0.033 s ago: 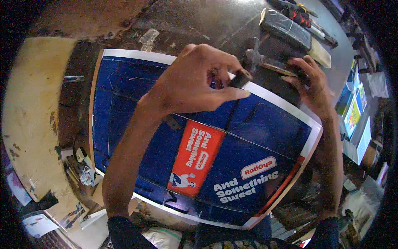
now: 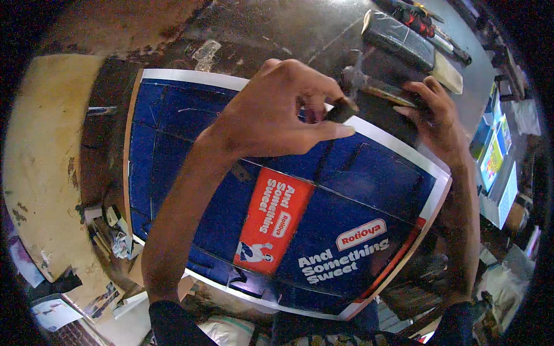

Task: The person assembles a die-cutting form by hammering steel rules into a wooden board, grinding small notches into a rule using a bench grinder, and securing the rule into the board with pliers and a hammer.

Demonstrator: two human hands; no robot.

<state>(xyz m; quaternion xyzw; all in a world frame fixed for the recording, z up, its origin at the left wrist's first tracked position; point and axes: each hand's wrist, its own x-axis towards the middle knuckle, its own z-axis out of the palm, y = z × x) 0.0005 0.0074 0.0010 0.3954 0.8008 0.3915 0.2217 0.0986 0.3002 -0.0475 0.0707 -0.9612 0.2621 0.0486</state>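
A dark-blue printed board (image 2: 369, 173) with a white border and a red panel lies across the middle at a slant. Over its far edge, my left hand (image 2: 277, 109) pinches a short, dark, block-like piece (image 2: 343, 111) between thumb and fingers. The piece sits at the board's white rim; its exact kind does not show. To the right of it, my right hand (image 2: 431, 106) is wrapped round the handle of a hammer (image 2: 375, 87). The hammer's head points left, close to the dark piece; I cannot tell whether they touch.
Beyond the hammer lie a plastic-wrapped dark block (image 2: 398, 40) and several hand tools (image 2: 424, 26). A worn tan board (image 2: 49, 144) stands at the left. Scraps and paper (image 2: 118, 236) clutter the near left, with bright printed sheets (image 2: 496, 173) at the right.
The hammer's head has tilted slightly and shifted right. My left hand and the dark piece have edged a little to the right.
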